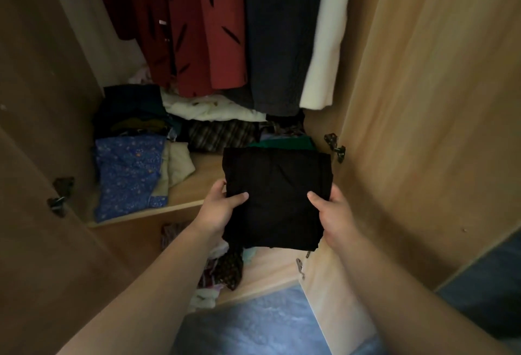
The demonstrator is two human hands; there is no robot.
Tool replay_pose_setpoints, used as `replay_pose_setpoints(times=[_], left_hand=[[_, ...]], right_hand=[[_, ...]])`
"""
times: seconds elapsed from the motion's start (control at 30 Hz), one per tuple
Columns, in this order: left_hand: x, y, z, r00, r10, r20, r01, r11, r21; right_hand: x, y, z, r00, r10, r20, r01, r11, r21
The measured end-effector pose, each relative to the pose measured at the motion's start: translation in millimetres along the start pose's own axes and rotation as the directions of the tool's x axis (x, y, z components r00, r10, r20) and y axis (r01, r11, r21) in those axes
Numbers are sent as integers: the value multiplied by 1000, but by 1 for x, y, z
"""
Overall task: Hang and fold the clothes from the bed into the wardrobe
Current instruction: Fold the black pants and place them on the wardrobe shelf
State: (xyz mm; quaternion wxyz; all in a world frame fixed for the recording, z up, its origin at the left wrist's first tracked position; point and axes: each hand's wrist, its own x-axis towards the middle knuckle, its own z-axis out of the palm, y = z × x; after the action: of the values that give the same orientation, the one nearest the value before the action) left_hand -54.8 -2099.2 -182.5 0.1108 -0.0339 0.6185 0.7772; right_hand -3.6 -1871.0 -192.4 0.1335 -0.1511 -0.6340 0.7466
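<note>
**Folded black garment held at the wardrobe shelf**

The left hand (222,202) and right hand (331,209) each pinch a side edge of the folded black garment (275,194), thumbs on top. It looks soft, light and floppy; 2 edge grips keep the fold. Just beyond them lies the shelf (203,174).

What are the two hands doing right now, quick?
Left hand: grips the left edge of the folded black garment.
Right hand: grips its right edge.
</note>
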Motion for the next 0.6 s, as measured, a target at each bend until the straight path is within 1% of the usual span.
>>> replay_pose_setpoints(times=[0.07, 0.13, 0.3, 0.4, 0.47, 0.6], left_hand=[[29, 4, 8, 1000, -11, -9, 11, 1000, -3], [59, 5, 15, 999, -25, -47, 25, 1000, -1], [139, 1, 34, 992, -3, -126, 3, 1000, -6], [182, 6, 44, 988, -19, -152, 18, 1000, -5], [207, 8, 49, 984, -16, -180, 23, 999, 36], [239, 6, 61, 974, 7, -228, 7, 998, 64]], right_hand=[[32, -8, 5, 1000, 8, -14, -8, 1000, -18], [65, -11, 9, 1000, 14, -4, -15, 999, -52], [159, -3, 20, 999, 23, -23, -26, 992, -122], [214, 2, 28, 999, 29, -26, -33, 985, -171], [246, 3, 32, 999, -1, -43, -9, 973, -232], [290, 7, 40, 992, -118, -52, 91, 924, -372]])
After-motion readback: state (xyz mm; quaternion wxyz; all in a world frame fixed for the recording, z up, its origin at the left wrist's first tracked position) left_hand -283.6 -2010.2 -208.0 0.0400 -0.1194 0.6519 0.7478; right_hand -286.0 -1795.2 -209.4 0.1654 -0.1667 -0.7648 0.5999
